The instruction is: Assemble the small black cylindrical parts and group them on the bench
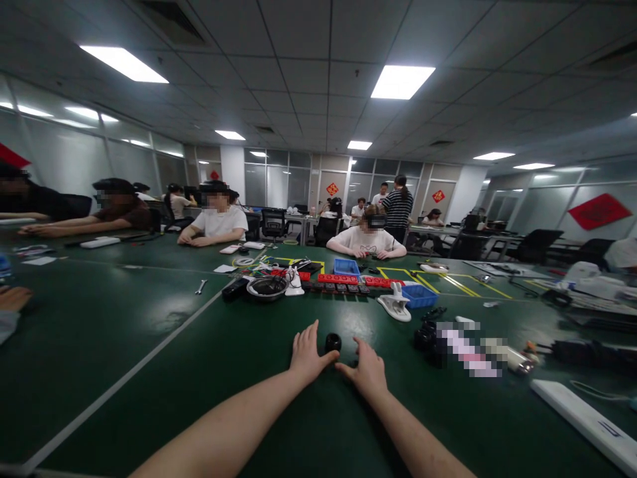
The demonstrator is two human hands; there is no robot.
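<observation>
A small black cylindrical part (333, 342) stands on the green table (149, 332) between my two hands. My left hand (307, 352) lies flat on the table just left of it, fingers spread, thumb reaching toward the part. My right hand (367, 366) rests palm down just right of it, fingers apart. Neither hand grips anything; both thumbs nearly meet below the part.
Beyond my hands lie a metal bowl (267, 287), blue bins (419, 295), red and black parts (338, 279), a white clamp (395, 305) and a wrench (200, 287). Black parts (428, 335) sit right. A white bar (582, 415) lies near right. People sit around the table.
</observation>
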